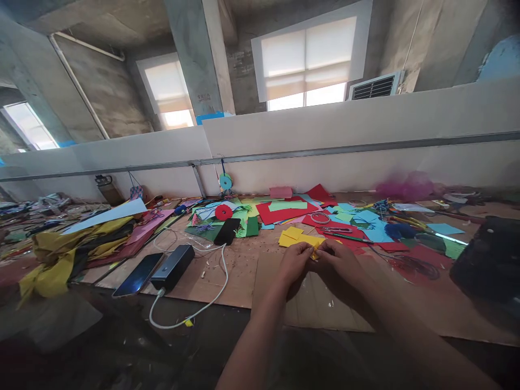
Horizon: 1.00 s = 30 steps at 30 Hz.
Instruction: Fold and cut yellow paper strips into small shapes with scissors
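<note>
Both hands meet over the front of the table, pinching one small folded piece of yellow paper [314,250] between thumbs and fingers. My left hand [296,261] grips its left side, and my right hand [335,257] grips its right side. The fingers cover most of the paper, so its folded shape is hard to make out. Just behind my left hand lie several yellow paper pieces [291,235]. Below the hands, a flat brown cardboard sheet [325,311] lies on the table.
A black power bank [174,266] with a white cable [221,287] and a phone [138,275] lie at left. Red paper [272,212], blue sheets [377,230] and tweezers [337,229] are spread behind the hands. A black bag [487,265] stands at right.
</note>
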### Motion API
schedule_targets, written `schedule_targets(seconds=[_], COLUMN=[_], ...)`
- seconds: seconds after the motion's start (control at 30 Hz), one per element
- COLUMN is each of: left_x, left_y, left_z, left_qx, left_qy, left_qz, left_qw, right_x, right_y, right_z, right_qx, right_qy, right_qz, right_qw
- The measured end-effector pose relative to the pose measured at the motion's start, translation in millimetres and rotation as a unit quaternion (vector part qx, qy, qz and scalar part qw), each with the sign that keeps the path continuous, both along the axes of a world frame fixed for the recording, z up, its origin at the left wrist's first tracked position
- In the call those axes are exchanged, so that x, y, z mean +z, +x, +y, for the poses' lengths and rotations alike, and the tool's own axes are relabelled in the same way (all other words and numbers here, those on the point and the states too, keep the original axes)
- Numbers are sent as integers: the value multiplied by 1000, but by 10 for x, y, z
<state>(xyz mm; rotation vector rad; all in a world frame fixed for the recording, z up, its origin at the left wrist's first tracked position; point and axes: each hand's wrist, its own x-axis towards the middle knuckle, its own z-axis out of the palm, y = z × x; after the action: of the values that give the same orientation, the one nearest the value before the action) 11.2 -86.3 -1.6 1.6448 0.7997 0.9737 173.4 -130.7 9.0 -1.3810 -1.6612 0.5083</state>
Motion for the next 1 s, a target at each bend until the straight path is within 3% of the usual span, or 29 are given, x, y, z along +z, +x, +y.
schedule_targets(seconds=[0.43,1.0], left_x=[14,9], left_y=[-7,12], left_z=[-17,-25], left_qx=[31,49], left_qy=[25,33], left_qz=[43,15], left_qw=[998,998], right_x=[-32,-38], right_y=[-1,-11], right_z=[1,24], right_qx=[2,2], right_qy=[8,9], right_qz=[-16,10], right_qw=[1000,1000])
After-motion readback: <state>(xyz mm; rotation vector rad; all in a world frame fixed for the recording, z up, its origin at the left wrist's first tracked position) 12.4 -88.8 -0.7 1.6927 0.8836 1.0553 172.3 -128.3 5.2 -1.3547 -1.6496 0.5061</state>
